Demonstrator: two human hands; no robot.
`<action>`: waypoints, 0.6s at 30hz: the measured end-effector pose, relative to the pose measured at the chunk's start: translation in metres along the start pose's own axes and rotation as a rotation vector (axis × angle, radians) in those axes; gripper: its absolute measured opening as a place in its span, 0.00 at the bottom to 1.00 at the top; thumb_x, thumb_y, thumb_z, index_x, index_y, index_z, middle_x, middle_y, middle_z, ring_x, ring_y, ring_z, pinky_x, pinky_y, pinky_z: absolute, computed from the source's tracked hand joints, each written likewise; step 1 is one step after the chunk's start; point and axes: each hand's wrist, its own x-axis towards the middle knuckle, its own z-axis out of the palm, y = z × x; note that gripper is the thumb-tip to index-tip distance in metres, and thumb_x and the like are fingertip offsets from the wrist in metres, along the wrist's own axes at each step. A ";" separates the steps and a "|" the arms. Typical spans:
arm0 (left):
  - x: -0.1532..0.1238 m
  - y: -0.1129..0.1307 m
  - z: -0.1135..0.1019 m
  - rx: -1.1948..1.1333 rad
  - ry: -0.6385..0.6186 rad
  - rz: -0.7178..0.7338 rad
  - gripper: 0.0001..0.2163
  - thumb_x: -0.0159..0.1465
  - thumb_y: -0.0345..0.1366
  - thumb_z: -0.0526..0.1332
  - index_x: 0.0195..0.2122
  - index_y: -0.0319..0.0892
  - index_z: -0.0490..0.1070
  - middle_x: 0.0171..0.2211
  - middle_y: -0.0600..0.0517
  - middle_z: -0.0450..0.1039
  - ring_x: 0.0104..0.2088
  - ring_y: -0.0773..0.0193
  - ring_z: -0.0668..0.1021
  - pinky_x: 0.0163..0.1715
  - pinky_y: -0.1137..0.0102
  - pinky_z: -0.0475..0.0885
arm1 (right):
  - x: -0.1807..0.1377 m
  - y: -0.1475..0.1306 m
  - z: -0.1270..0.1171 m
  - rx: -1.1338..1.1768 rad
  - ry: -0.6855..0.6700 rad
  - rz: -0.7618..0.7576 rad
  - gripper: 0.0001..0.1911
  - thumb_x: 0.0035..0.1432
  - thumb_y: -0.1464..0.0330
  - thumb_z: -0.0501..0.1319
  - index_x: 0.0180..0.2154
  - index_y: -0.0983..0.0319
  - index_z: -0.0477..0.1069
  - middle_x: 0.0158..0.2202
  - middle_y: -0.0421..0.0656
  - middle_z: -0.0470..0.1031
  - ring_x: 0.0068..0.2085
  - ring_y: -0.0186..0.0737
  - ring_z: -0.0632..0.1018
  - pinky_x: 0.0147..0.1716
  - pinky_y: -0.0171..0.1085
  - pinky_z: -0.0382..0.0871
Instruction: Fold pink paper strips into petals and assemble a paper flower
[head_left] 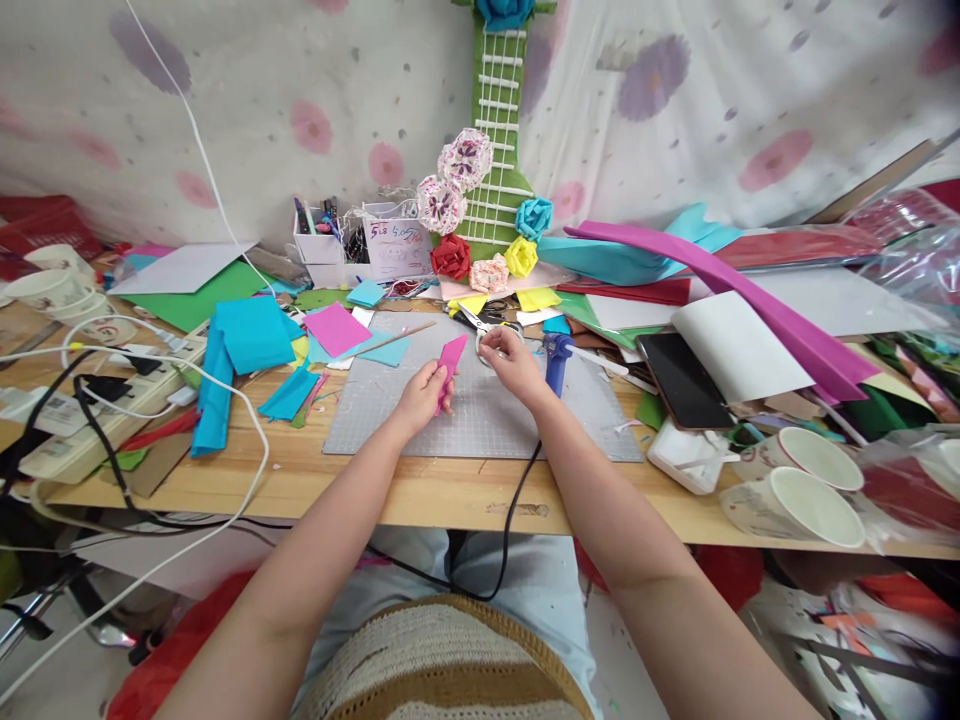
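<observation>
My left hand pinches a folded pink paper piece and holds it upright over the grey cutting mat. My right hand is closed around a roll of clear tape just to the right of the pink piece. Scissors lie at the mat's far edge, close behind my right hand. A blue glue gun with a black cord rests right of that hand.
Paper flowers lean on a green board at the back. Blue paper sheets and a power strip lie at left. A phone, a long magenta sheet and paper cups crowd the right.
</observation>
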 end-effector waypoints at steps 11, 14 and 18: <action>-0.007 -0.001 -0.007 0.525 0.151 0.215 0.07 0.61 0.36 0.56 0.26 0.44 0.66 0.21 0.56 0.66 0.21 0.67 0.66 0.27 0.72 0.58 | -0.006 -0.012 0.009 0.205 0.012 -0.020 0.14 0.46 0.57 0.64 0.31 0.59 0.71 0.34 0.41 0.72 0.40 0.38 0.72 0.44 0.40 0.64; -0.006 -0.002 -0.007 0.500 0.157 0.211 0.07 0.61 0.35 0.56 0.25 0.44 0.66 0.21 0.56 0.66 0.22 0.66 0.67 0.28 0.73 0.57 | -0.005 -0.009 0.010 0.219 0.005 -0.004 0.13 0.45 0.58 0.64 0.30 0.60 0.70 0.33 0.41 0.71 0.40 0.38 0.72 0.43 0.39 0.65; -0.005 -0.006 -0.008 0.505 0.122 0.229 0.07 0.62 0.37 0.54 0.27 0.44 0.66 0.22 0.56 0.67 0.21 0.68 0.67 0.26 0.73 0.58 | -0.005 -0.009 0.010 0.266 0.034 0.016 0.11 0.46 0.60 0.64 0.28 0.60 0.69 0.30 0.39 0.70 0.37 0.36 0.71 0.41 0.38 0.65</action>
